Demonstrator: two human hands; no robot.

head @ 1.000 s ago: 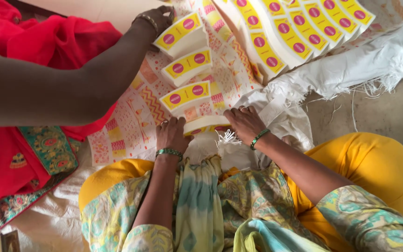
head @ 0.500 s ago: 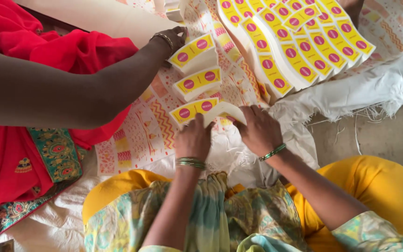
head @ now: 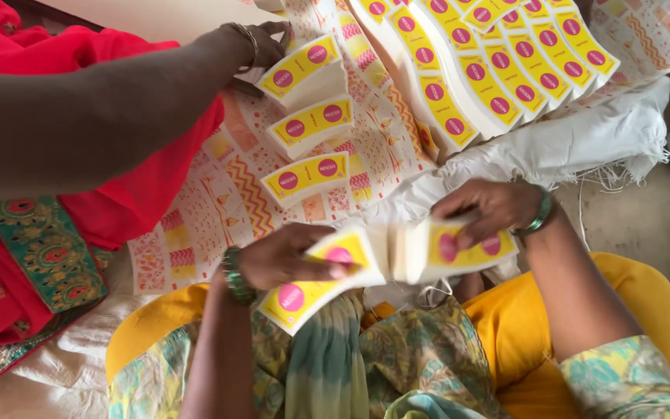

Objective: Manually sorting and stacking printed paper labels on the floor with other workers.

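My left hand point(head: 284, 260) grips one end of a thick stack of curved yellow paper cut-outs with pink dots point(head: 366, 264). My right hand point(head: 490, 208) holds the other end, and the stack fans out, blurred, between the two hands above my lap. A green bangle sits on each of my wrists. Three more small stacks of the same yellow cut-outs point(head: 308, 177) lie in a column on the patterned printed sheets point(head: 226, 206) in front of me.
Another person's arm reaches in from the left; that hand point(head: 261, 43) rests on the farthest stack point(head: 298, 68). A long overlapping row of yellow cut-outs point(head: 498, 70) lies at the top right. White sacking point(head: 583, 143) and bare floor are to the right, red cloth point(head: 56, 225) to the left.
My hands lifted a stack off the sheets and pulled it toward my lap, fanning it apart. The other person's hand stays on the far stack.
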